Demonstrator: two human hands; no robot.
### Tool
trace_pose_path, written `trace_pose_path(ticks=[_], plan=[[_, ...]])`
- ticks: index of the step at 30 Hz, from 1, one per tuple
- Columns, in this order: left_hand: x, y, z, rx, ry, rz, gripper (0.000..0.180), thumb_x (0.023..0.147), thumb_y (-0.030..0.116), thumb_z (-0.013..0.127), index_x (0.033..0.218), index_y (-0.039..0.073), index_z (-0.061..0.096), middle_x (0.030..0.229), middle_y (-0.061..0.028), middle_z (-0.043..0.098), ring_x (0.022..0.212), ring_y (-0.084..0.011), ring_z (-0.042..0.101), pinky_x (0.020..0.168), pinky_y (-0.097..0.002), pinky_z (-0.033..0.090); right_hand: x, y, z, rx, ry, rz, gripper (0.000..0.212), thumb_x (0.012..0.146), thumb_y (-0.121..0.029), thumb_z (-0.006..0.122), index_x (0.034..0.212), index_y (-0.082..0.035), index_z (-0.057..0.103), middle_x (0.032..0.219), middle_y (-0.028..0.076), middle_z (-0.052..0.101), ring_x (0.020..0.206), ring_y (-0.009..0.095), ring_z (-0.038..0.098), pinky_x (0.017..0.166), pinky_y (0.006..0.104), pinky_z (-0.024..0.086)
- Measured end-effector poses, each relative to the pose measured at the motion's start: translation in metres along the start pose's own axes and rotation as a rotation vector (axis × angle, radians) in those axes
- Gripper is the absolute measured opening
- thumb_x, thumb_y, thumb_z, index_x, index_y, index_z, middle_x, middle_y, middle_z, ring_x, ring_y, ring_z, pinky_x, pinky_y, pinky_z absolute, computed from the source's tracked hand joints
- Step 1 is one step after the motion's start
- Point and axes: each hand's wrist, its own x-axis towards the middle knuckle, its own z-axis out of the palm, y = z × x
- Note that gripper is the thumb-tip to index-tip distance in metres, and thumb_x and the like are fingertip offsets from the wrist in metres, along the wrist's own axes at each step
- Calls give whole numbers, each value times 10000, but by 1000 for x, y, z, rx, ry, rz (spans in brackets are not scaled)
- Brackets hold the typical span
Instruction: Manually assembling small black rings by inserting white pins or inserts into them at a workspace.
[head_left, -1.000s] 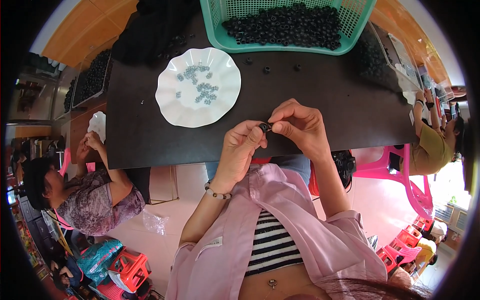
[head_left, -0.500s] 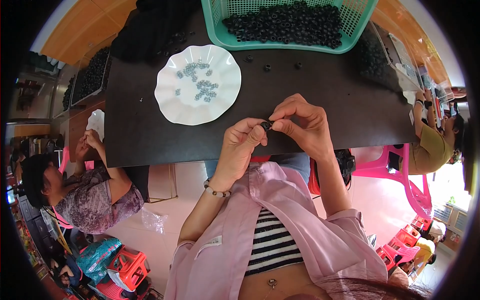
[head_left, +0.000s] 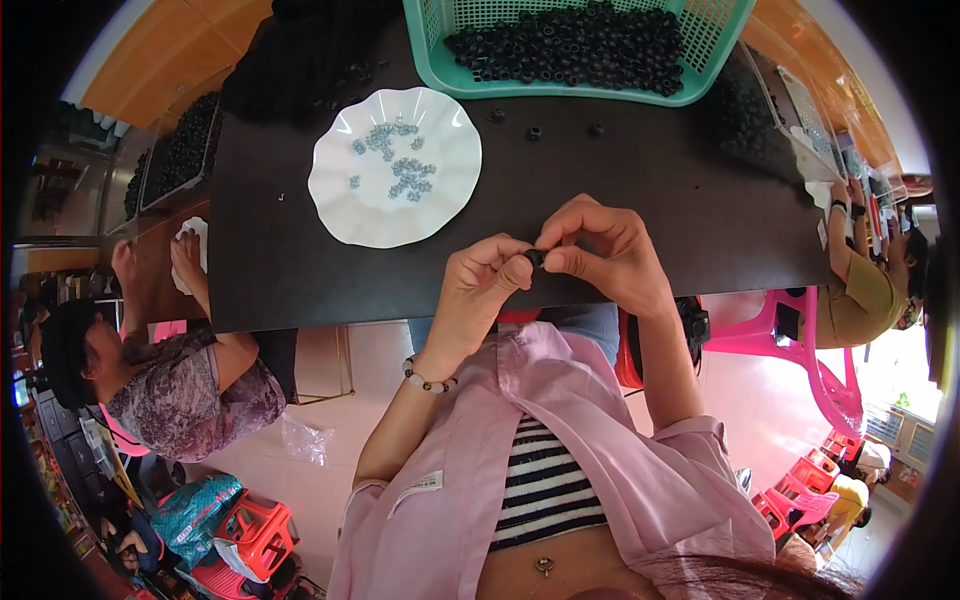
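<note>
Between my two hands, over the table's near edge, is a small black ring-shaped part [head_left: 535,259]. My left hand [head_left: 484,277] pinches it between thumb and fingers. The thumb and forefinger of my right hand [head_left: 605,250] close at its right side; whether they hold a further tiny piece is hidden. Ahead and to the left lies a white wavy-rimmed plate [head_left: 340,215] with several small clear pieces [head_left: 410,180] on it. Loose black parts [head_left: 534,133] rest on the dark table [head_left: 640,180] beyond my hands.
A green basket [head_left: 600,96] full of black ring parts stands at the far side. Dark cloth [head_left: 290,70] lies at the far left. Co-workers sit left [head_left: 190,390] and right [head_left: 865,280]. A pink chair [head_left: 770,335] stands right of me.
My right hand has shifted slightly down and right, its fingertips still at the black part. The co-worker on the left has moved their hands apart, one now over a white plate.
</note>
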Motion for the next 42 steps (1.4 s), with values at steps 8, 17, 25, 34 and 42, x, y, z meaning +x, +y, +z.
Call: trace_pose_path(ticks=[8, 17, 25, 34, 42], plan=[[0, 27, 5, 98, -56, -7, 300, 887, 279, 678, 926, -18, 688, 777, 0, 608, 702, -62, 522, 655, -205, 441, -1, -2, 0, 76, -263, -84, 392, 819, -246, 722, 1148, -38, 681, 1062, 80, 616, 977, 165, 515, 832, 294, 419], [-13, 37, 19, -40, 7, -102, 332, 903, 328, 648, 916, 0, 701, 737, -13, 608, 682, -74, 537, 641, -214, 465, -9, 15, 17, 48, -33, -280, 433, 788, -385, 721, 1021, -21, 728, 994, 78, 695, 933, 174, 482, 790, 282, 407], [-19, 40, 25, -119, 65, -191, 323, 934, 293, 605, 952, -19, 685, 735, -24, 616, 679, -79, 532, 642, -224, 435, -18, 19, 25, 93, 38, -272, 436, 808, -393, 706, 1027, -16, 719, 1033, 91, 701, 962, 182, 481, 824, 281, 406], [-20, 40, 24, -105, 45, -152, 256, 928, 251, 620, 963, 9, 695, 738, -23, 620, 682, -85, 533, 644, -240, 432, -26, 30, 44, 473, 53, -170, 387, 857, -316, 681, 1081, -1, 681, 1111, 166, 662, 1053, 208, 511, 914, 338, 424], [-22, 38, 30, -141, 83, -133, 217, 907, 226, 659, 901, 17, 716, 711, -3, 590, 662, -70, 510, 613, -214, 414, -27, 24, 44, 630, 34, -135, 291, 886, -208, 660, 1076, 12, 675, 1088, 180, 647, 1001, 208, 550, 861, 328, 463]])
